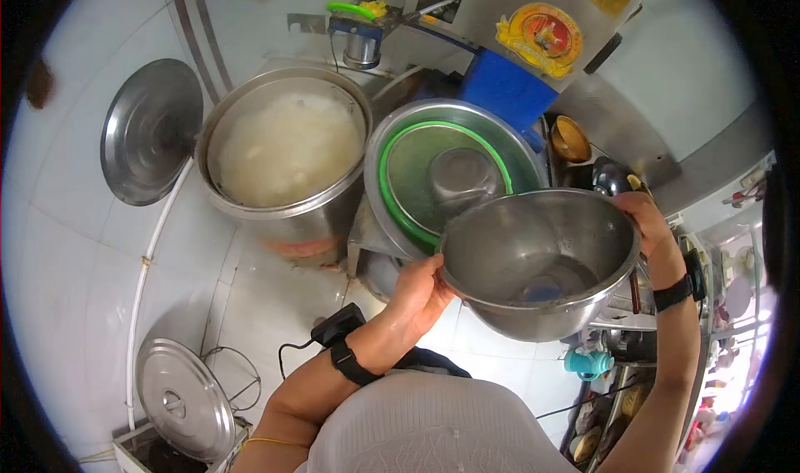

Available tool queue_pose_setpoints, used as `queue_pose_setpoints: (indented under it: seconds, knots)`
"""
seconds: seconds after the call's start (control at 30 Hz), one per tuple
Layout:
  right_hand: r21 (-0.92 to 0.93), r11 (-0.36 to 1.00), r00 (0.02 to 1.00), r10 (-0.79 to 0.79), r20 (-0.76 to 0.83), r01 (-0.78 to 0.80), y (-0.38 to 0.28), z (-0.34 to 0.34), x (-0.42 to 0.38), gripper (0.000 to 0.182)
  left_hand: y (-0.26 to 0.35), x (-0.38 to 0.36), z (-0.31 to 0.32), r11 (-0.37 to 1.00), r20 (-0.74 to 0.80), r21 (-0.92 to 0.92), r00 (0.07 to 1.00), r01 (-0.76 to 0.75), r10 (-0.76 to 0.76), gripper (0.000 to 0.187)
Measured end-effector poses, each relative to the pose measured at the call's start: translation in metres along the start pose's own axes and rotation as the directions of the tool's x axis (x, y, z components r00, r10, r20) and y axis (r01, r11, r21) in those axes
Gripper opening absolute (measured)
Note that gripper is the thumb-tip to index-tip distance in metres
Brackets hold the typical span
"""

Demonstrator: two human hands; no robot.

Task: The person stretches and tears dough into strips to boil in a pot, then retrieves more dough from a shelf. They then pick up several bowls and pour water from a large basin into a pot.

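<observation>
A large metal bowl is held tilted in front of me, with nothing visible in it but a little sheen at its bottom. My left hand grips its left rim, and my right hand grips its right rim. Just behind it sits a wide metal basin with a green-rimmed strainer and a small metal bowl inside. To the left stands a big metal pot full of pale, cloudy contents.
A round metal lid leans on the left wall, and another lid rests at lower left. A blue box is behind the basin. Shelves with a turquoise jug stand at right. A black object with a cable is near my left wrist.
</observation>
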State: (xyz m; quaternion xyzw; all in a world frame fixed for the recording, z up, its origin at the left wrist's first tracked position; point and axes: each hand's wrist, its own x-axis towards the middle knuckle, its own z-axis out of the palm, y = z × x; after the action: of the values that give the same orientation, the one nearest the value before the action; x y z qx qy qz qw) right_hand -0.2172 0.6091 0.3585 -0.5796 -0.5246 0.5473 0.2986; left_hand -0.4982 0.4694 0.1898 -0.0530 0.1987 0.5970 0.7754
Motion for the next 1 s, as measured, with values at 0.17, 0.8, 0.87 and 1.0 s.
queue_pose_setpoints:
  seconds: [0.17, 0.8, 0.87, 1.0]
  knots:
    - [-0.104, 0.994, 1.0, 0.012, -0.029, -0.015, -0.016, 0.022, -0.012, 0.015, 0.01, -0.001, 0.002, 0.998, 0.035, 0.008, 0.998, 0.056, -0.056, 0.018]
    - [-0.083, 0.981, 0.983, -0.17, 0.075, 0.176, -0.083, 0.155, 0.065, 0.015, 0.159, -0.026, -0.024, 0.945, 0.083, 0.286, 0.987, -0.157, 0.139, 0.017]
    - [-0.147, 0.973, 0.983, -0.166, 0.078, 0.176, -0.11, 0.191, 0.089, 0.013, 0.173, -0.024, -0.033, 0.953, 0.054, 0.236, 0.982, -0.189, 0.182, 0.018]
    - [-0.381, 0.895, 0.962, -0.154, 0.225, 0.232, -0.161, 0.282, 0.119, 0.013, 0.199, -0.02, -0.059, 0.963, 0.026, -0.023, 0.962, -0.27, 0.271, 0.021]
